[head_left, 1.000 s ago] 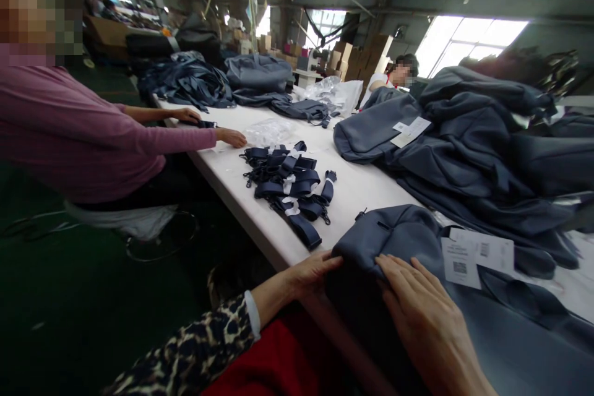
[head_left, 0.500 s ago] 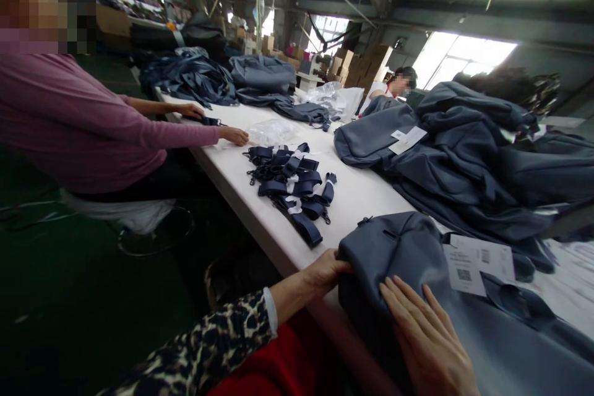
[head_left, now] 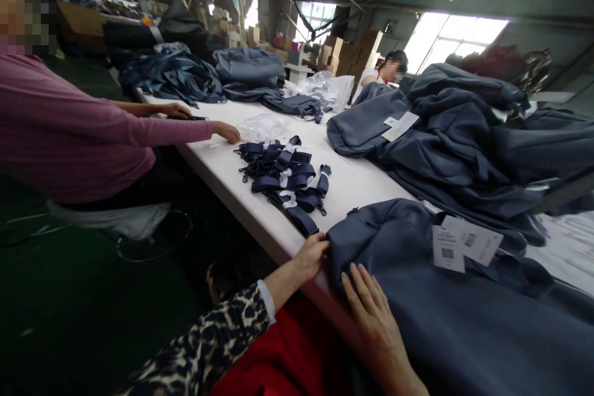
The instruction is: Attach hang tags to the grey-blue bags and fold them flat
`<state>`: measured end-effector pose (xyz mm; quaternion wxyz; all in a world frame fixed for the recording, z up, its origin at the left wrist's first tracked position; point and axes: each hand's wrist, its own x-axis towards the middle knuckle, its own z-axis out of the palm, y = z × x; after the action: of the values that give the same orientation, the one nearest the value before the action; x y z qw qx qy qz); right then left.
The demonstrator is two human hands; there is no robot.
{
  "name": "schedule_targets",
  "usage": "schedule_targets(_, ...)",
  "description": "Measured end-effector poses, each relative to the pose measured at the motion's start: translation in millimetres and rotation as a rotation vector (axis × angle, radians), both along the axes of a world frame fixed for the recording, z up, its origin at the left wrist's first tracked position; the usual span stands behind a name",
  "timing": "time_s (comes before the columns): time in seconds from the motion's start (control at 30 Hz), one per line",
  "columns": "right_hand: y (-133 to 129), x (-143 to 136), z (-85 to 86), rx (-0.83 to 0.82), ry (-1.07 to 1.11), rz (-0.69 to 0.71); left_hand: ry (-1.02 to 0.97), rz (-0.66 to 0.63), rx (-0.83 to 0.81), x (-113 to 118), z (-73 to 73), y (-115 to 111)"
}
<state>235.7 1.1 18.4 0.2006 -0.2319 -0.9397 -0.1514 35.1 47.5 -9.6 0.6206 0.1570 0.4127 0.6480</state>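
Observation:
A dark blue-grey bag [head_left: 417, 272] lies along the near edge of the table in front of me. My left hand [head_left: 310, 257] pinches the bag's left end between thumb and fingers. Flat against the near side of the bag rests my right hand [head_left: 374, 312], its fingers stretched out and slightly apart. White printed tags [head_left: 449, 247] lie on top of the bag, beside a dark carry handle [head_left: 522, 272]. Just beyond my left hand is a heap of navy straps [head_left: 290, 176] with metal clips and white wraps.
Across the white table [head_left: 260, 223] lies a large pile of similar bags [head_left: 455, 130]. At left, a co-worker in a pink top [head_left: 93, 117] reaches over the table near clear plastic bags [head_left: 262, 127]. Another person [head_left: 380, 74] is behind the pile.
My right hand has slid left and nearer the table edge along the bag. The bag's near side looks flatter now, and my left hand still grips its end. The view has shifted slightly.

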Motion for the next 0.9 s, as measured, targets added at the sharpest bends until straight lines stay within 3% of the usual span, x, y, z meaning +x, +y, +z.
schedule_targets(0.1, -3, 2, -0.7, -0.041, 0.019, -0.081, 0.060, 0.001, -0.015, 0, 2.1, 5)
schedule_targets(0.23, -2, 6, -15.9, -0.079, 0.008, -0.126, 0.209, 0.051, -0.043, -4, 6.2, 10)
schedule_targets(0.3, 2, 7, -23.7, -0.102, 0.009, -0.149, 0.315, 0.109, -0.035, -5, 16.6, 6)
schedule_targets(0.4, 6, 5, -30.9, -0.113, 0.059, -0.151, 0.513, 0.221, 0.104, 6, 47.8, -8)
schedule_targets(0.47, 5, 1, -32.9, -0.138, 0.122, -0.135, 0.795, 0.124, 0.402, 23, 71.6, -15)
schedule_targets(0.57, -4, -8, -30.1, -0.223, 0.174, -0.110, 1.270, -0.305, 0.873, 54, 88.3, -7)
schedule_targets(0.63, -10, -7, -20.5, -0.262, 0.141, -0.125, 1.508, -0.559, 0.944, 73, 79.2, 9)
schedule_targets(0.7, -13, 9, -0.9, -0.265, 0.071, -0.132, 1.726, -0.701, 0.930, 85, 58.4, 28)
schedule_targets(0.8, -20, 73, 45.2, -0.230, 0.003, -0.240, 1.910, -0.680, 0.998, 90, 26.1, 48)
schedule_targets(0.9, -36, 167, 88.5, -0.173, -0.040, -0.578, 1.974, -0.657, 1.041, 81, 9.3, 57)
